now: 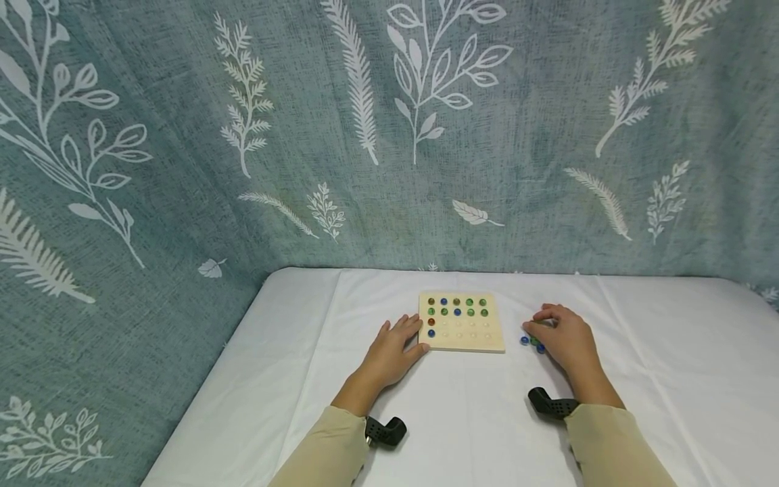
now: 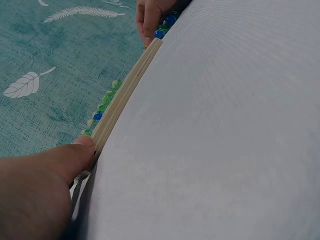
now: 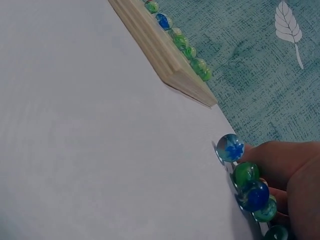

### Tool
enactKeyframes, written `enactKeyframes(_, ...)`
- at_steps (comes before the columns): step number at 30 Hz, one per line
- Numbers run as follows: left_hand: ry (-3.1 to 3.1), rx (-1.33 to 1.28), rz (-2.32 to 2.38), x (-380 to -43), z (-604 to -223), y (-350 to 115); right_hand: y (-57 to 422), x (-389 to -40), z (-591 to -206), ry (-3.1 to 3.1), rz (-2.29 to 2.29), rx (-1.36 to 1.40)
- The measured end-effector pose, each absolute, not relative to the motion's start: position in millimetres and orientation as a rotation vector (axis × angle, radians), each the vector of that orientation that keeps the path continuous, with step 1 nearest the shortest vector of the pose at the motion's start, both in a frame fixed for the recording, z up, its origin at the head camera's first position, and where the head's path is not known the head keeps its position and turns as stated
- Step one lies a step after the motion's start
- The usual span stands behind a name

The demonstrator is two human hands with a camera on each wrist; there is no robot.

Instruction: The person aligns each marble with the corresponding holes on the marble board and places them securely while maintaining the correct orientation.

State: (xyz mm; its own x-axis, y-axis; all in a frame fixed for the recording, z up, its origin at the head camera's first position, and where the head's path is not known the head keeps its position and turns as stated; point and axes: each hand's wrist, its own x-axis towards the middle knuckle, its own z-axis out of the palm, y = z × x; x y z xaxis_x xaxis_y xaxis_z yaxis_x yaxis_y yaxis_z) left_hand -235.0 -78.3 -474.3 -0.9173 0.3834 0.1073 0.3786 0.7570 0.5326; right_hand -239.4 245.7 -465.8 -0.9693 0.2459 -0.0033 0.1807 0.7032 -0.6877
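Observation:
A pale wooden board (image 1: 468, 343) with rows of small hollows lies flat on the table. Glass marbles fill its two back rows; a red marble (image 1: 431, 322) and a blue marble (image 1: 431, 333) sit in the left column. Along the board's left side rests my left hand (image 1: 392, 352), fingers extended, thumb (image 2: 82, 145) at the near corner. To the right of the board, my right hand (image 1: 566, 338) reaches down with bent fingers over a cluster of loose blue and green marbles (image 3: 252, 195). Whether its fingertips pinch a marble, I cannot tell.
A white cloth (image 1: 462, 419) covers the table. Behind it hangs a blue-green curtain (image 1: 389, 223) with white leaf prints. Black wrist cameras are strapped at both wrists, the left camera (image 1: 386, 431) and the right camera (image 1: 548, 404), near the beige sleeves.

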Motion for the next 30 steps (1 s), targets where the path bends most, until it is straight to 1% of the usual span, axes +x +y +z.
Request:
enactKeyframes(15,2.95,0.673,0.831,-234.7,-474.5,-78.4,243.8,-238.6,-464.5,-2.828,1.086,-0.342)
enactKeyframes(22,2.974,0.71,0.746,-235.7,-471.0,-77.4,246.0,-237.9,-462.2,-2.815,1.059,-0.284)
enactKeyframes(30,2.984,0.714,0.696,-233.9,-471.0,-78.4,246.3,-236.9,-467.1,-2.811,1.079,-0.269)
